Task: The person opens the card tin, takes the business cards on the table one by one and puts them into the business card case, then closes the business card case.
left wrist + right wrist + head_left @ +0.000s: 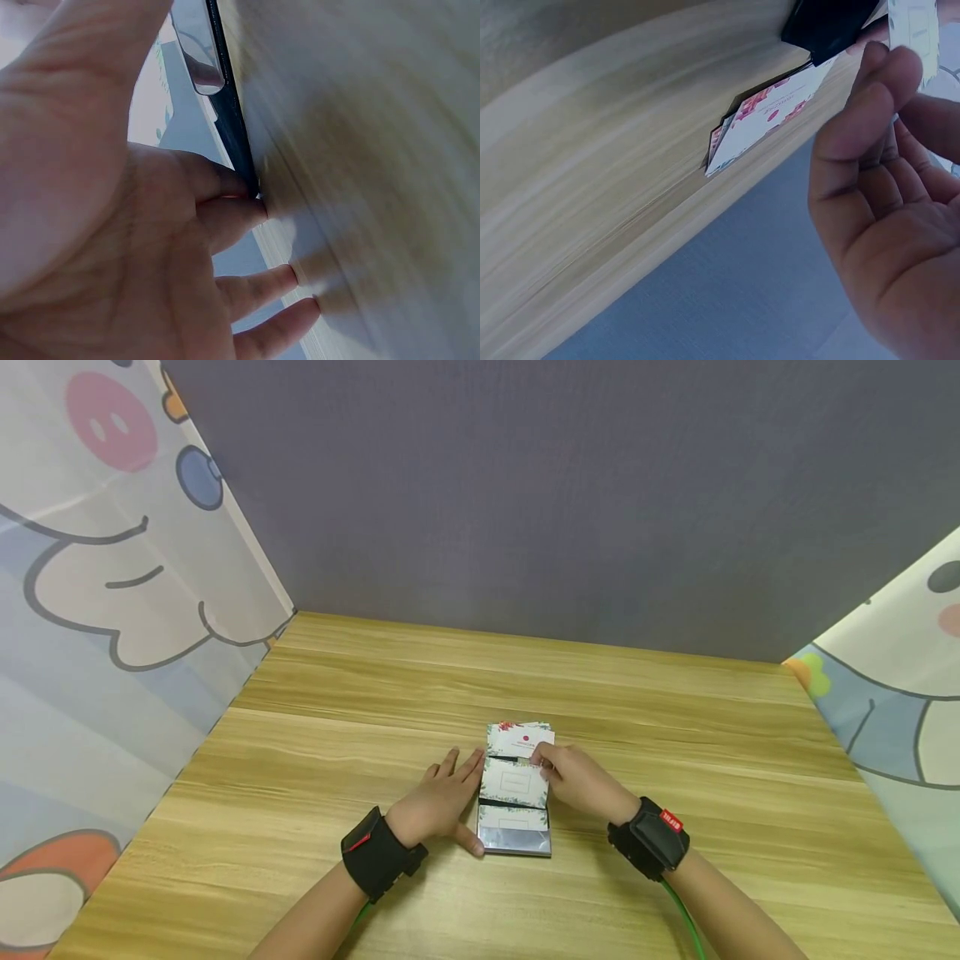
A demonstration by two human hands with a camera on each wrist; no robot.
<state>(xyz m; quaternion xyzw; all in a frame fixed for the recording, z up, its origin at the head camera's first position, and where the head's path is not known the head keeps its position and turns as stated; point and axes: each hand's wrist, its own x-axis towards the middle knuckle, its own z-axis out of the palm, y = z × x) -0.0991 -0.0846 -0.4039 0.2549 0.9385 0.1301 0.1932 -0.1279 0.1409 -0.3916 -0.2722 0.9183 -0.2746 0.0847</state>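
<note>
A dark card holder (pixel 513 852) with a shiny front strip lies on the table, with white cards in it. The middle card (pixel 514 782) has a leafy border and a small framed print. My right hand (pixel 581 781) pinches this card by its upper right corner between thumb and curled index finger; in the right wrist view the card (pixel 916 34) stands raised at the fingertips. Spread flat, my left hand (pixel 442 802) rests along the holder's left side, thumb at its near corner. The left wrist view shows its fingertips (pixel 255 212) touching the holder's dark edge (pixel 232 127) and the table.
Beyond the holder, several loose cards (pixel 517 742) with red print lie fanned on the wooden table (pixel 360 693). A grey panel (pixel 480 510) rises behind the table. Cartoon-printed curtains (pixel 112 568) hang at both sides. Each wrist wears a black band (pixel 648 839).
</note>
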